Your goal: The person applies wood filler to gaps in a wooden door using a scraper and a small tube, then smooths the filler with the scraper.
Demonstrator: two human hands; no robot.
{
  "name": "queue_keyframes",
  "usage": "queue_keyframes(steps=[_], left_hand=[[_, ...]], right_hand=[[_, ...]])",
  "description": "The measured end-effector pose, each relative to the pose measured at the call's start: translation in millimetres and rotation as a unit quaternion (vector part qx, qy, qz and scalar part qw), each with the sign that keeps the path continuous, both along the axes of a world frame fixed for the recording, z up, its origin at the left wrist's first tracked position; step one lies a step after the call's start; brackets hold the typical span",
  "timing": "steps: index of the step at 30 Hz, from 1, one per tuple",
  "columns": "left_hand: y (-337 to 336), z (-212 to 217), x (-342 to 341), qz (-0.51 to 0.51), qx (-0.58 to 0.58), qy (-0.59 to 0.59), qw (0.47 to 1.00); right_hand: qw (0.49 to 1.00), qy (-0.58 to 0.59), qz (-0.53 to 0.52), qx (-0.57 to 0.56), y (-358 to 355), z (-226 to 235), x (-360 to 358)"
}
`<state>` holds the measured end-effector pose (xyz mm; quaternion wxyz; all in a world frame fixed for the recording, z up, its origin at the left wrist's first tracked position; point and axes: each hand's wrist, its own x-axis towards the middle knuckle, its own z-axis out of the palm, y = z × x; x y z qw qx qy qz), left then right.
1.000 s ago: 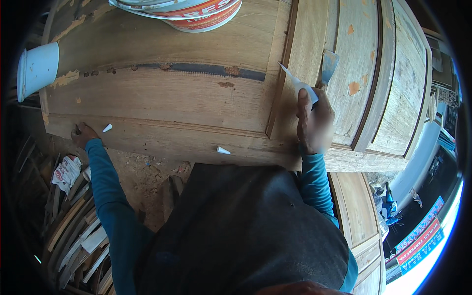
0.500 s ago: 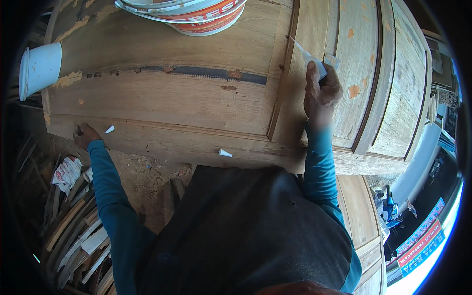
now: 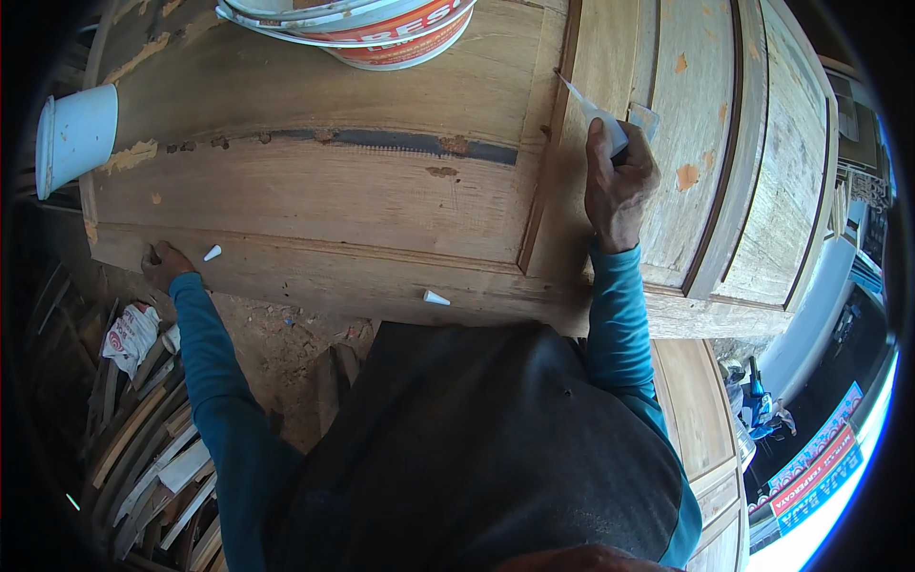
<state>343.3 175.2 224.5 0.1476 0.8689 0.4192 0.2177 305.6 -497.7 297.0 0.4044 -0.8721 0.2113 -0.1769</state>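
A large wooden panelled door [image 3: 381, 214] lies flat before me. My right hand [image 3: 621, 186] is closed around a small white glue bottle [image 3: 615, 138] with a long thin nozzle. Its tip points far left and meets a dark spot by the moulding between two panels. My left hand [image 3: 167, 265] rests at the door's near left edge with its fingers curled; what they hold, if anything, is hidden. Just right of it lies a small white cone-shaped cap [image 3: 213, 253]. A second white cap [image 3: 437, 297] lies on the near rail, in front of my body.
A white and red bucket [image 3: 410, 48] stands on the door's far side. At the left edge sits a white plastic container [image 3: 81, 138]. A clear flat piece [image 3: 644, 121] lies beyond my right hand. Wood offcuts [image 3: 172, 477] are piled at lower left.
My right hand has shifted slightly left and away from me with the glue bottle, bringing the nozzle tip to the dark spot by the moulding. The left hand stays put.
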Motion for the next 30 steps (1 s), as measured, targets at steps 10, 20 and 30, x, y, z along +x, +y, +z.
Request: queue_keyframes(steps=[10,20,30], left_hand=[[6,-2,-2,-0.002,0.013,0.004,1.0],[5,10,6,-0.026,0.031,-0.003,0.999],[-14,-11,7,-0.092,0.429,0.639,0.632]], right_hand=[[1.0,0.006,0.008,0.0,1,6,1],[0.985,0.019,-0.027,0.167,14,6,-4],[0.922,-0.132,-0.017,0.363,-19,36,-44]])
